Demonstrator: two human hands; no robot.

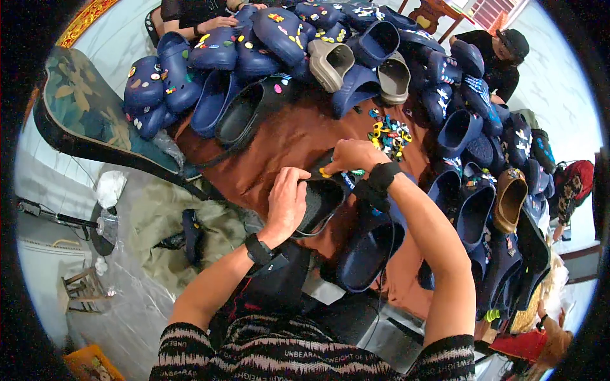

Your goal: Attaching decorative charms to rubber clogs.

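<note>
A dark clog with its opening towards me is between my hands at the near edge of the table. My left hand is closed on its left side, fingertips at the upper rim. My right hand grips the toe part from the far side, its fingers bent, the thumb beside a small yellow charm. More charms show on the clog's top, partly under my right wrist. Beyond my right hand lies a pile of small colourful shoe charms. A larger navy clog sits just right of the one I hold.
Many navy clogs, several with charms, are heaped along the far and right sides of the brown-covered table. Grey clogs and a tan one lie among them. A patterned chair back stands left. Other people sit across and at right.
</note>
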